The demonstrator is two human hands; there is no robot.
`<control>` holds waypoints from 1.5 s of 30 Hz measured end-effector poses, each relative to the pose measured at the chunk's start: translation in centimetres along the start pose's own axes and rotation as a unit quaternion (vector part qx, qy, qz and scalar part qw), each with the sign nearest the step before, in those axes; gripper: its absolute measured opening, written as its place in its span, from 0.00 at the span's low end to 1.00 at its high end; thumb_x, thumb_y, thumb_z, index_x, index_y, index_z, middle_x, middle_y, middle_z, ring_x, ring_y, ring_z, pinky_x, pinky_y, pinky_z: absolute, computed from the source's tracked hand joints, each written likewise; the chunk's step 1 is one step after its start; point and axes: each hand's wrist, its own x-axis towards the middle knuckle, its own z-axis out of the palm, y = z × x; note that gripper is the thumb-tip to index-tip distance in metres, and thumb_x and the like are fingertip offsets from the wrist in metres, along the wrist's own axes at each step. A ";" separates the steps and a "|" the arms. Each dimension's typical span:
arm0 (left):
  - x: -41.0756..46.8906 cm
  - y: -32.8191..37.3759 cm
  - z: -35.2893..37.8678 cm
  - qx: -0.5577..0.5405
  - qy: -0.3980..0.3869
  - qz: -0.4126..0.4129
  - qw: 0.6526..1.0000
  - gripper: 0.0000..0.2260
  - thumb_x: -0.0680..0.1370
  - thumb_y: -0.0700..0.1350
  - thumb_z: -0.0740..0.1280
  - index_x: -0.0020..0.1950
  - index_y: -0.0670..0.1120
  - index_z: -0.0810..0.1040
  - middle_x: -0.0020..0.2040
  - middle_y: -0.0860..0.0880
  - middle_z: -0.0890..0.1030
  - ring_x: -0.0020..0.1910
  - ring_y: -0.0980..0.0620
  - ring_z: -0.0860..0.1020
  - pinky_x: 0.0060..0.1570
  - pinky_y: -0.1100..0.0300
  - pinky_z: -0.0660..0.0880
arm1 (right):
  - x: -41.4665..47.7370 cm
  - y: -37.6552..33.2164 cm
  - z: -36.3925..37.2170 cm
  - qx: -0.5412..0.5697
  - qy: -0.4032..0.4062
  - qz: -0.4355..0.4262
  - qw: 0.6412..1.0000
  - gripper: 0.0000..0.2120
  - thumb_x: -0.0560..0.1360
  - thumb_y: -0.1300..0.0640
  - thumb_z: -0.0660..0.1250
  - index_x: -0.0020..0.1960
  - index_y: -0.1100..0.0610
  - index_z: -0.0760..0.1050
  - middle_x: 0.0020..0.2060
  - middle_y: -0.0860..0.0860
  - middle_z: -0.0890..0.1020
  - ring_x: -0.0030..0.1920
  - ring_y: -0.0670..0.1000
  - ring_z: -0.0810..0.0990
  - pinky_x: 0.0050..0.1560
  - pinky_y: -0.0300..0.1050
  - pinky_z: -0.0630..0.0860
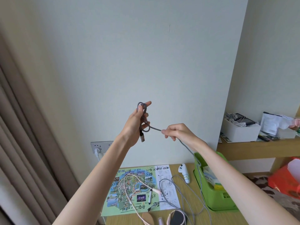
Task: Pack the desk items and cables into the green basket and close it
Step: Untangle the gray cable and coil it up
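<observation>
The grey cable (155, 128) is braided, thin and dull silver-grey, with a dark metal plug (142, 138) hanging from one end. It is held up in the centre of the frame, in front of the pale wall. The left grip (138, 120) is clenched round several loops of it, coiled over the fingers. The right grip (177, 132), just to the right, pinches the single strand leading off the coil. From there the cable falls to the lower right, passes the rim of the green basket (217, 202) and lies in loose curves on the worktop (183, 216).

The basket is bright green plastic with slotted walls. It stands at the lower right of the frame, open, with a few packets inside.

There are two cables: the grey one and one pale pink-white cable (125, 184), looped over a printed map sheet (139, 190) at bottom centre. One marker pen (150, 196) lies on that sheet. One white controller (184, 173) lies between the sheet and the basket.
</observation>
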 end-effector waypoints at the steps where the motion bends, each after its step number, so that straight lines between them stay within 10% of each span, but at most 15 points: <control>1: 0.1 0.0 -0.5 0.010 0.016 -0.003 1.000 0.16 0.84 0.55 0.53 0.63 0.56 0.77 0.39 0.53 0.68 0.34 0.57 0.65 0.35 0.66 0.68 | 0.0 0.2 -0.3 -0.009 0.006 -0.002 1.000 0.13 0.74 0.51 0.71 0.34 0.55 0.78 0.26 0.49 0.70 0.32 0.46 0.68 0.42 0.43 0.64; 10: 0.0 -1.1 -2.0 0.115 0.070 -0.010 0.991 0.16 0.85 0.50 0.53 0.61 0.46 0.78 0.38 0.51 0.68 0.28 0.57 0.61 0.22 0.69 0.59 | 0.2 -0.9 -0.9 -0.001 -0.019 -0.062 0.998 0.07 0.78 0.59 0.66 0.44 0.61 0.81 0.32 0.41 0.80 0.27 0.44 0.66 0.34 0.35 0.70; 16: -1.1 -1.4 -0.1 0.199 -0.039 -0.073 0.977 0.21 0.83 0.58 0.52 0.56 0.46 0.78 0.39 0.52 0.69 0.31 0.55 0.61 0.28 0.64 0.57 | 1.1 -2.3 0.1 -0.027 -0.004 -0.113 0.993 0.08 0.78 0.60 0.66 0.46 0.63 0.81 0.25 0.48 0.68 0.24 0.41 0.65 0.25 0.34 0.60; 30: -1.5 -2.7 1.3 0.259 -0.103 -0.077 0.957 0.11 0.80 0.38 0.54 0.43 0.47 0.73 0.34 0.53 0.69 0.28 0.58 0.64 0.26 0.66 0.60 | 2.0 -0.3 0.6 -0.093 0.033 -0.115 0.988 0.03 0.73 0.59 0.72 0.44 0.58 0.80 0.29 0.51 0.78 0.31 0.49 0.69 0.37 0.45 0.64; 45: -2.6 -3.5 1.4 0.323 -0.168 -0.067 0.929 0.13 0.84 0.50 0.55 0.52 0.43 0.75 0.37 0.51 0.77 0.24 0.60 0.66 0.27 0.69 0.64 | 2.4 -1.2 -0.6 -0.174 -0.055 -0.057 0.982 0.06 0.71 0.60 0.64 0.36 0.56 0.77 0.26 0.51 0.71 0.33 0.51 0.68 0.39 0.47 0.62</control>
